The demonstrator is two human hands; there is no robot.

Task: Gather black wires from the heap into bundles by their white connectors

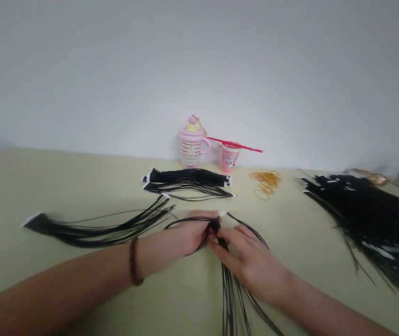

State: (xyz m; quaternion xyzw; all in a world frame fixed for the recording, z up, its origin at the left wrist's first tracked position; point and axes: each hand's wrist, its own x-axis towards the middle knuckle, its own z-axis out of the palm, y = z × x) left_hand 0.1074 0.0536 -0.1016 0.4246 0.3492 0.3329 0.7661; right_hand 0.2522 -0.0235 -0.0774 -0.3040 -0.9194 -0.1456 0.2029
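A bundle of thin black wires [230, 284] hangs down toward me from between my hands, with a small white connector [223, 213] at its upper end. My left hand [199, 233] is closed around the bundle near its gathered part, a loop of wire running over the wrist side. At the same spot my right hand [246, 254] pinches the wires with thumb and fingers. Its fingertips partly hide the bunched section. Left of my hands lies another black wire bundle [97, 233], fanned out, with white connectors at its ends.
Behind my hands lie tied black wire bundles [188, 177]. A pink striped mug [190, 147] and a small pink cup [229, 158] with a red stick [245, 147] stand by the wall. Yellow rubber bands [267, 181] lie nearby. A large wire pile [371, 219] covers the right.
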